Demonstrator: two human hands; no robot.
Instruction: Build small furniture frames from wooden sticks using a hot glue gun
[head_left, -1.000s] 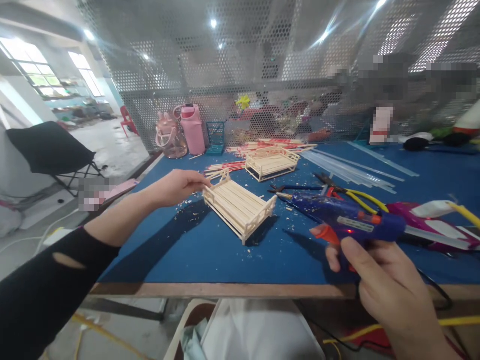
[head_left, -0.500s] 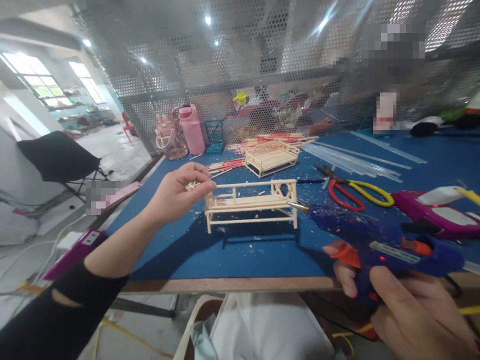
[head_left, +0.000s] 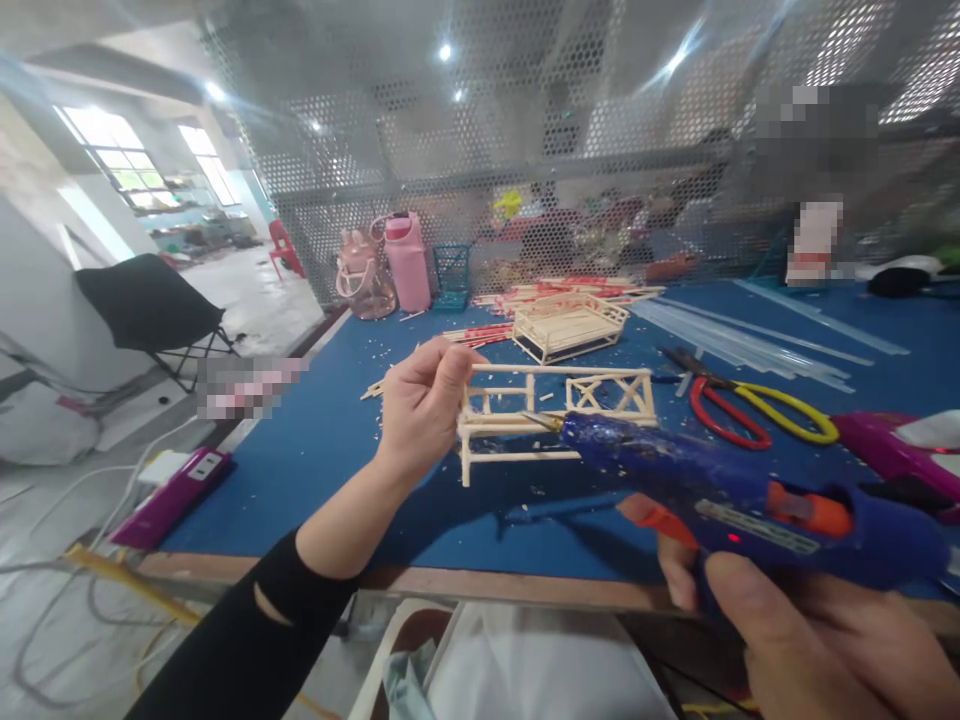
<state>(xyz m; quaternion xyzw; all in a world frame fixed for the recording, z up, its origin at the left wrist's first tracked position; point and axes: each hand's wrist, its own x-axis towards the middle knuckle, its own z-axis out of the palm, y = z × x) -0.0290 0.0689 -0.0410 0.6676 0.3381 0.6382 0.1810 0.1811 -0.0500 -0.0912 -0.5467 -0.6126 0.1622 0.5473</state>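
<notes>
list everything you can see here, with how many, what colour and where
small stick frame: one, pale wood, held up over the table
glue gun: one, blue with orange trigger, nozzle at the frame
finished stick frame: one, pale wood, mid table
scissors: one, red and yellow handles, right
glue sticks: several, clear, far right
bottles: two, pink, by the mesh
table: one, blue top
left hand: pinching the small stick frame's end
right hand: gripping the glue gun

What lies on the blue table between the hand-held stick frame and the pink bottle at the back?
In the head view, between the stick frame and the pink bottle lie loose red-tipped sticks and wood scraps on the blue table.
</notes>
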